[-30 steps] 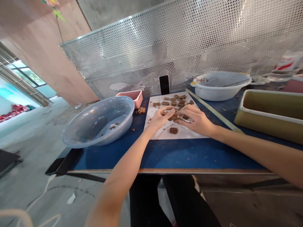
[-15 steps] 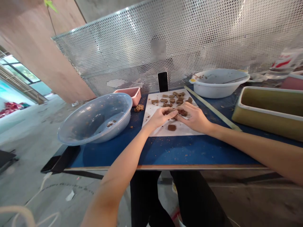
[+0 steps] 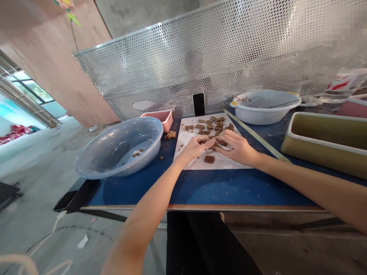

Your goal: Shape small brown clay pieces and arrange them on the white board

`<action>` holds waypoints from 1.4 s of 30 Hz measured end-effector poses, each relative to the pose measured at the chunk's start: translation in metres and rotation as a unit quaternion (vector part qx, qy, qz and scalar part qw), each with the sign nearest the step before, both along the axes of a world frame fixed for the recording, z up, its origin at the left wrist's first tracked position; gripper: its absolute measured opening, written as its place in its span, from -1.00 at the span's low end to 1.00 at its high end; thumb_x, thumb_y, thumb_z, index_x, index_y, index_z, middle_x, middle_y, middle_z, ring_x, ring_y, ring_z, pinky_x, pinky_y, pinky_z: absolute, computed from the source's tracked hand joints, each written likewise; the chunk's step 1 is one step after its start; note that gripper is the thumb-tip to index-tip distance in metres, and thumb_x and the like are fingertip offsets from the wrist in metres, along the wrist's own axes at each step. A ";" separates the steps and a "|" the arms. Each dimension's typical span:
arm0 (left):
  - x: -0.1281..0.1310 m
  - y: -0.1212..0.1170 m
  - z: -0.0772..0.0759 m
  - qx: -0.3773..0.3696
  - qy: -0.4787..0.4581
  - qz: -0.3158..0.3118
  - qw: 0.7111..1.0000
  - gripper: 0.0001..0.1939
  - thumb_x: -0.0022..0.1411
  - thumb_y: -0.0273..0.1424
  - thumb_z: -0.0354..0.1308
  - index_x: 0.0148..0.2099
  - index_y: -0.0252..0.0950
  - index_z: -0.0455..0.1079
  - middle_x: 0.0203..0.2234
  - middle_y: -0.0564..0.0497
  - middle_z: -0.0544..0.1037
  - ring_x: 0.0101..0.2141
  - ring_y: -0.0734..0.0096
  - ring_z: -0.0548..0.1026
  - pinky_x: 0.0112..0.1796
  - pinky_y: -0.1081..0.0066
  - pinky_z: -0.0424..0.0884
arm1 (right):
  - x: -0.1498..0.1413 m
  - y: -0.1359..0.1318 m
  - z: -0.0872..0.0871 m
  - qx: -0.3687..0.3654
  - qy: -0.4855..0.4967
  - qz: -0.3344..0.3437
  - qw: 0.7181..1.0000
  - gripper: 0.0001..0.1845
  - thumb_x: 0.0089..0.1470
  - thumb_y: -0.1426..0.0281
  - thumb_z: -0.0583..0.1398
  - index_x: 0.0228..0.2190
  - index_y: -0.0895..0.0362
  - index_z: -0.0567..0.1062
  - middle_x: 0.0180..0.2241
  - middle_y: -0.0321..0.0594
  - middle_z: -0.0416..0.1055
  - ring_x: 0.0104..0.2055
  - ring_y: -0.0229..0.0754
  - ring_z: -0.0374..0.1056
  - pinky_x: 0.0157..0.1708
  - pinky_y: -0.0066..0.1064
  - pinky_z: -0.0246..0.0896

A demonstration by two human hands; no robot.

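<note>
Over the white sheet, my left hand and my right hand meet. Fingers and thumbs of both are closed around a small brown clay-like piece, mostly hidden by them. Just in front of the hands, a rounded brown block lies flat on the sheet. Beyond the fingers, several brown molded pieces are spread over the far half of the sheet. Brown crumbs are scattered around them.
A large blue basin stands left, beside a pink box and a crumbly brown lump. A phone leans upright behind the sheet. Rightward are a pale strip, a white basin and an olive planter.
The view has shifted slightly, so the whole scene sits a little lower and to the right. Both hands stay together at the same place over the sheet, fingers still closed.
</note>
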State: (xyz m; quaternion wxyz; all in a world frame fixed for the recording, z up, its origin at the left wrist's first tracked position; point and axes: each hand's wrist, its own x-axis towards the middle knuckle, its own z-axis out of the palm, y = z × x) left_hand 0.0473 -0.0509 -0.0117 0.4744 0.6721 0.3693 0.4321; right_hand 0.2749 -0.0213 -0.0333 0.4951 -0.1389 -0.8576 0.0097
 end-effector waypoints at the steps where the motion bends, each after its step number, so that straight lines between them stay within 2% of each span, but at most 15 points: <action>1: 0.000 0.000 0.000 -0.002 0.005 0.000 1.000 -0.32 0.18 0.29 0.46 -0.38 -0.29 0.60 -0.46 0.02 0.51 -0.36 0.39 0.39 -0.25 0.31 0.28 | 0.001 0.000 0.001 0.006 -0.007 0.003 1.000 -0.88 0.42 0.34 0.34 -0.03 0.00 0.61 -0.22 -0.16 0.57 -0.19 -0.01 0.51 -0.14 -0.08 0.56; 5: 0.001 0.002 -0.002 -0.003 0.012 0.014 1.000 -0.28 0.12 0.35 0.45 -0.33 -0.29 0.68 -0.42 -0.05 0.61 -0.36 0.36 0.45 -0.25 0.30 0.33 | 0.002 0.000 0.004 0.011 -0.014 0.001 1.000 -0.88 0.42 0.33 0.34 -0.03 -0.02 0.65 -0.22 -0.15 0.59 -0.19 0.01 0.52 -0.10 -0.03 0.56; 10: 0.002 0.001 0.000 -0.001 0.016 0.011 1.000 -0.26 0.10 0.36 0.45 -0.34 -0.30 0.69 -0.44 -0.07 0.63 -0.37 0.34 0.47 -0.27 0.31 0.35 | 0.002 0.000 0.004 -0.002 -0.013 -0.004 1.000 -0.88 0.40 0.31 0.35 -0.06 -0.02 0.66 -0.25 -0.16 0.59 -0.21 0.00 0.52 -0.12 -0.03 0.56; 17: 0.000 0.004 -0.003 0.019 0.034 0.007 0.999 -0.30 0.22 0.32 0.40 -0.36 -0.29 0.65 -0.48 0.01 0.52 -0.41 0.41 0.35 -0.34 0.35 0.20 | 0.001 -0.005 0.008 0.009 0.018 -0.001 1.000 -0.88 0.39 0.36 0.33 -0.07 -0.02 0.66 -0.32 -0.20 0.54 -0.28 -0.05 0.48 -0.22 -0.12 0.55; 27: 0.001 0.002 0.000 0.032 0.016 -0.023 0.999 -0.36 0.29 0.25 0.40 -0.36 -0.27 0.61 -0.46 0.01 0.51 -0.38 0.39 0.37 -0.29 0.33 0.25 | 0.000 -0.010 0.007 -0.056 0.042 -0.017 0.997 -0.94 0.38 0.31 0.33 -0.19 0.00 0.63 -0.36 -0.24 0.51 -0.36 -0.14 0.44 -0.34 -0.22 0.45; 34: 0.006 -0.002 0.006 0.025 0.002 -0.016 1.000 -0.32 0.25 0.32 0.39 -0.38 -0.26 0.56 -0.49 0.05 0.43 -0.41 0.42 0.30 -0.33 0.34 0.25 | -0.001 -0.012 0.007 -0.085 0.061 -0.031 0.994 -0.91 0.38 0.26 0.33 -0.18 0.00 0.62 -0.31 -0.22 0.57 -0.32 -0.12 0.48 -0.30 -0.21 0.47; 38: 0.005 -0.001 0.003 0.030 0.002 -0.016 0.999 -0.32 0.29 0.30 0.37 -0.40 -0.26 0.52 -0.52 0.08 0.35 -0.43 0.43 0.25 -0.35 0.33 0.20 | -0.004 -0.014 0.006 -0.126 0.079 -0.022 0.989 -0.89 0.39 0.24 0.33 -0.15 0.00 0.63 -0.29 -0.23 0.59 -0.29 -0.12 0.49 -0.26 -0.23 0.50; 42: 0.005 -0.002 0.006 0.032 -0.004 -0.032 0.999 -0.35 0.29 0.27 0.38 -0.38 -0.26 0.52 -0.49 0.06 0.39 -0.40 0.42 0.28 -0.32 0.32 0.22 | -0.005 -0.017 0.007 -0.177 0.098 -0.033 0.979 -0.85 0.40 0.22 0.33 -0.19 0.01 0.64 -0.28 -0.22 0.60 -0.29 -0.14 0.48 -0.30 -0.28 0.46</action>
